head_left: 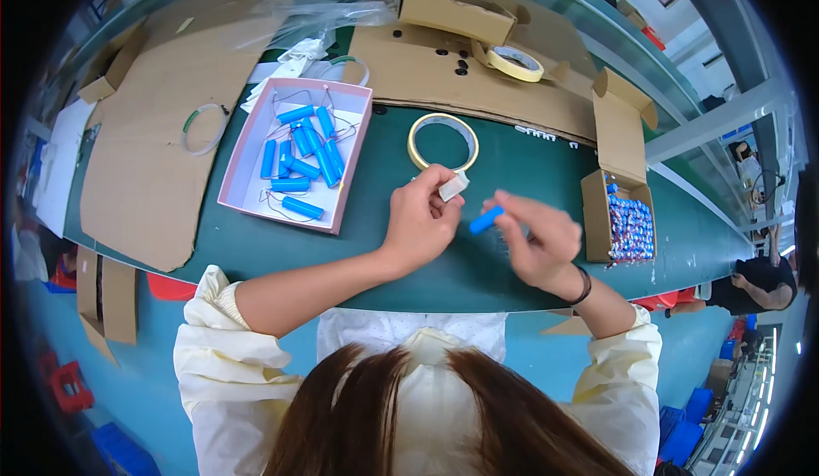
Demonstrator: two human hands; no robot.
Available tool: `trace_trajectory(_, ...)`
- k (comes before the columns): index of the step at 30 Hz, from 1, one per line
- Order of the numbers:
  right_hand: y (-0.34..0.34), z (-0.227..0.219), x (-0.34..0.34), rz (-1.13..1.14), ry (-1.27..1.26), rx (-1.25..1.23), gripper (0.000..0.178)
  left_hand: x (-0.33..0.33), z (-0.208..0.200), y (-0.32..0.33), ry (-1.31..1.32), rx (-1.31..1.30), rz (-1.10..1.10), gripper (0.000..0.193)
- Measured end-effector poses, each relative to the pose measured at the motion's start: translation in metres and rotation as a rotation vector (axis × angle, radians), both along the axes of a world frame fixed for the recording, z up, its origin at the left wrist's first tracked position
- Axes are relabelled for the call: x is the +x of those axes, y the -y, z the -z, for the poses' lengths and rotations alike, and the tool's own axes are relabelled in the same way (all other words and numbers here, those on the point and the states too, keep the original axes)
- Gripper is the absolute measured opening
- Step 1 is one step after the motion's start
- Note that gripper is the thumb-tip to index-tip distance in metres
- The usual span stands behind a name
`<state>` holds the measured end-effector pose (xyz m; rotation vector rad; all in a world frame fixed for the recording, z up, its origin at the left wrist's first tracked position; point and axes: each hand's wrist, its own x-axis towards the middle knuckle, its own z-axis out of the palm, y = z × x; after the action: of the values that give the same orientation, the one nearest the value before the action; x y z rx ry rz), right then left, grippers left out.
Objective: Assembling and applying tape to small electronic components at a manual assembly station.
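Between the thumb and fingers of my left hand (421, 220) is a small white block-shaped piece (454, 186), held above the green table. To its right, my right hand (543, 237) pinches a blue cylindrical battery (486, 220) by one end, the other end pointing left toward my left hand. The two held things are apart. Just beyond my left hand lies a roll of yellowish tape (443, 118). On the left, a pink-rimmed box (351, 160) contains several blue batteries (300, 139) with thin wires. At right stands an open cardboard box (595, 220) packed with small blue-and-white pieces (631, 224).
Cardboard sheets (145, 160) cover the table's left and far side. Another tape roll (516, 64) and a cardboard box (456, 15) lie at the back. Clear plastic film (333, 15) is at far left, and small white clips (536, 133) lie beyond my right hand.
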<state>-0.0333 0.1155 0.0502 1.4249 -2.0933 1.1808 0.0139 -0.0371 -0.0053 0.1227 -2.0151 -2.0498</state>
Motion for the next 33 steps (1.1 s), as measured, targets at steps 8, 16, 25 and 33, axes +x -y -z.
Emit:
trace_trajectory(8,0.138,-0.034,-0.010,-0.203,0.759,0.025,0.018,0.001,0.012,0.001,-0.143,-0.236,-0.052,0.018)
trace_trajectory(16,0.186,-0.014,-0.045,-0.096,0.162,0.263,0.028,0.001,0.006,0.003,-0.035,-0.203,-0.072,0.012)
trace_trajectory(25,0.016,-0.028,-0.062,0.153,0.446,0.241,0.009,0.007,0.002,-0.002,-0.045,-0.155,0.034,0.011)
trace_trajectory(33,-0.017,0.013,-0.055,0.059,0.651,0.420,0.010,0.007,-0.002,-0.004,-0.011,-0.063,0.052,0.011)
